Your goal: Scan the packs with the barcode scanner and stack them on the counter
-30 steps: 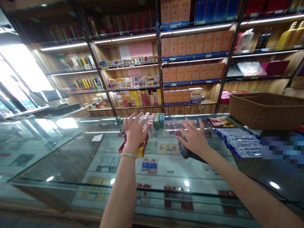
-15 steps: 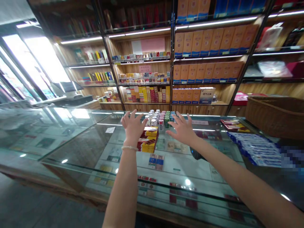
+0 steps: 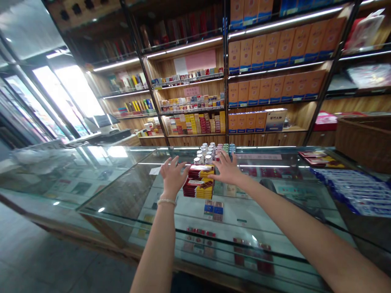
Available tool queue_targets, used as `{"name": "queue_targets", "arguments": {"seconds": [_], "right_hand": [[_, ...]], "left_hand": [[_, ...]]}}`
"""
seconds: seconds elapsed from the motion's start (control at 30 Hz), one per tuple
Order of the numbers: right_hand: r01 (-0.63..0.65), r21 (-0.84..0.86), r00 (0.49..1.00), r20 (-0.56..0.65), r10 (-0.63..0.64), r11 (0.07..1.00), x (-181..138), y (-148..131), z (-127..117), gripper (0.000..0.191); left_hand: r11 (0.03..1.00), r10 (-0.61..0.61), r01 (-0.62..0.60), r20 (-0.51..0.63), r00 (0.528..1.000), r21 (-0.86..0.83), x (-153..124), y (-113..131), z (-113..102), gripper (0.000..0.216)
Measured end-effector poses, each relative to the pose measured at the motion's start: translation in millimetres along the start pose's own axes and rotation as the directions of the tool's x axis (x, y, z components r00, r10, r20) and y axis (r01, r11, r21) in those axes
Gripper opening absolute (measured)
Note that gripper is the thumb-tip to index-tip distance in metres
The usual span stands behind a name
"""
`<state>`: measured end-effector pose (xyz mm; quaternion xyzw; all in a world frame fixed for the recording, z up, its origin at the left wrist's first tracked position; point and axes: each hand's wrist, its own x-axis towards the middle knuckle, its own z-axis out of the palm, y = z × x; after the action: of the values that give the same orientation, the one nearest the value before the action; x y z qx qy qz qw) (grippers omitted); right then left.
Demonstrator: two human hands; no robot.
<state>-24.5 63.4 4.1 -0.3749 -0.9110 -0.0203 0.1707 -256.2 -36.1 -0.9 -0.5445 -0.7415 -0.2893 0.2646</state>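
Observation:
Stacks of red-and-yellow packs that look like chocolate bars [image 3: 198, 188] lie on the glass counter [image 3: 180, 211]. My left hand [image 3: 173, 176], with a beaded bracelet at the wrist, hovers at their left side, fingers spread. On the other side my right hand [image 3: 226, 170] has its fingers apart, with the thumb near the top right edge of the packs. Whether either hand touches them I cannot tell. Just behind the packs stand rows of small cans and bottles [image 3: 208, 151] with white, pink, green and blue colouring; my right hand hides some of them.
At the right lie blue-and-white packets [image 3: 342, 189], with more red-and-yellow packs [image 3: 319, 159] and a brown wicker basket [image 3: 366, 140] behind. A dark device [image 3: 270, 187] with a cable is partly behind my right forearm. Inside the counter are small boxes [image 3: 214, 210]. Lit shelves rise behind.
My right hand has moved left, closer to the packs, so both hands now flank them more tightly. The whole view has shifted, with the counter and shelves appearing further right.

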Motion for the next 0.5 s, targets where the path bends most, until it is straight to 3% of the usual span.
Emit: {"name": "queue_targets", "arguments": {"seconds": [0.5], "right_hand": [[-0.026, 0.025, 0.994, 0.108, 0.023, 0.999, 14.7, 7.3, 6.3, 0.085]], "left_hand": [[1.000, 0.021, -0.019, 0.070, 0.997, -0.025, -8.7, -2.0, 3.4, 0.026]]}}
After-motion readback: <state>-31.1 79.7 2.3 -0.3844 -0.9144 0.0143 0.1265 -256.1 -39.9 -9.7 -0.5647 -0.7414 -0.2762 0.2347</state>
